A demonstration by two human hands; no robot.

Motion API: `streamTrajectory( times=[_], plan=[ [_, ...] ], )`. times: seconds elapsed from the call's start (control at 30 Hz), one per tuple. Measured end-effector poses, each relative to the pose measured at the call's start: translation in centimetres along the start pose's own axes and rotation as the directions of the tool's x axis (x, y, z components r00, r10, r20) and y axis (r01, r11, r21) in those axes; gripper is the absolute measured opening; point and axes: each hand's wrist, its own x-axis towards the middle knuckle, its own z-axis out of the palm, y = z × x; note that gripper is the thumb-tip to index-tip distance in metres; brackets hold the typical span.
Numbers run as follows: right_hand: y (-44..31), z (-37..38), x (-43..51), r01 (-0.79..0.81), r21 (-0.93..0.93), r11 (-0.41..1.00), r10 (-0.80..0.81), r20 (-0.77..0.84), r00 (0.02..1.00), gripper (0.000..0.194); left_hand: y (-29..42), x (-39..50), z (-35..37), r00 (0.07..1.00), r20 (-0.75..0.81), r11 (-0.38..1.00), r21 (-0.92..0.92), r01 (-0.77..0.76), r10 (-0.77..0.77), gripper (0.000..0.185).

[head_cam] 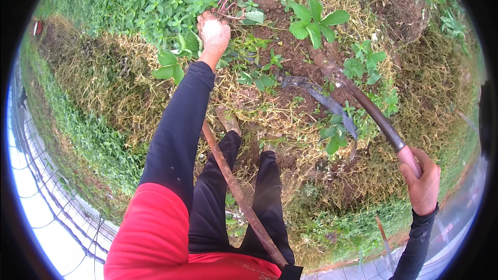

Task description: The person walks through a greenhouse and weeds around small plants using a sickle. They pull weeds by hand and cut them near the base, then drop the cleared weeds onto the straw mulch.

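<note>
My left hand (214,33) is closed on the reddish stems of weeds (226,7) at the edge of a dense green patch. In my right hand (422,182) is the pink grip of a dark tool handle (371,111); its far end reaches the brown soil by a strawberry plant (316,22), and whatever head it has is hidden. Strawberry leaves (168,66) lie just left of my left wrist. A torn strip of black plastic film (330,105) lies on the soil between my hands.
Dense low weeds (128,4) cover the upper left, and dry straw-like weeds (105,66) lie around. A rusty pole (241,198) slants across my legs. Small leafy plants (334,134) grow near the film. Wire netting (58,210) runs along the lower left.
</note>
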Motion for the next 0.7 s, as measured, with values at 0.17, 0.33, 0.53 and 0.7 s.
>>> streamTrajectory(
  times=[0.17,0.33,0.53,0.7],
  plan=[
    [-0.3,-0.1,0.0,-0.024,0.015,1.0,0.024,0.008,1.0,0.033,-0.3,3.2,-0.4,0.904,0.308,0.951,0.178,0.253,-0.298,0.048],
    [-0.9,-0.3,0.3,-0.004,-0.009,1.0,0.004,0.008,1.0,0.032,-0.8,3.7,-0.5,0.876,0.353,0.942,0.197,0.274,-0.328,0.039],
    [-1.9,-0.6,1.0,-0.118,0.015,0.993,0.116,0.072,0.991,0.03,-1.4,-0.5,-2.8,0.952,0.281,0.989,-0.044,0.139,-0.121,0.033],
    [-2.8,-1.2,1.5,-0.006,-0.025,1.0,0.007,0.058,0.998,0.032,6.2,-16.6,-6.9,0.539,0.743,0.917,-0.323,-0.232,0.398,0.029]
  ],
)
